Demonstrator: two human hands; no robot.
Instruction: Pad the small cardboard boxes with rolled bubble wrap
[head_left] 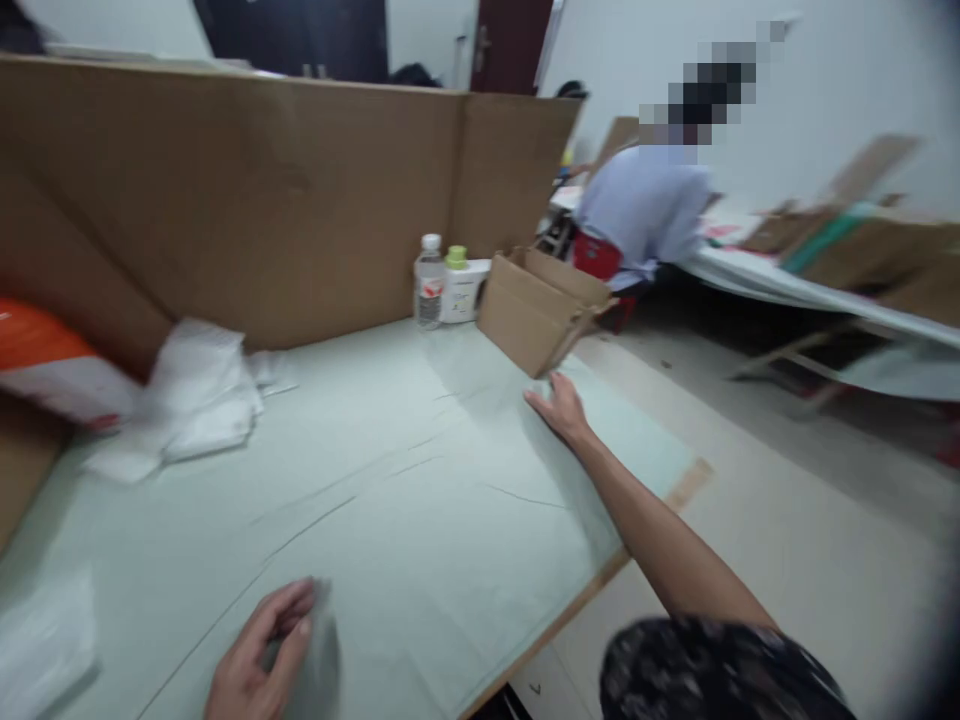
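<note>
My right hand (561,408) is stretched far out, fingers flat on the pale green table cover (390,470), just short of an open cardboard box (541,308) that hangs over the table's right edge. It holds nothing. My left hand (259,655) is near the table's front edge with its fingers curled loosely beside a blurred grey shape I cannot make out. The whole picture is smeared by motion.
A water bottle (430,282) and a white container with a green cap (459,283) stand against a tall cardboard wall (247,200). White bags (199,395) lie at left beside an orange-and-white pack (45,365). Another person (645,215) bends over a table at right.
</note>
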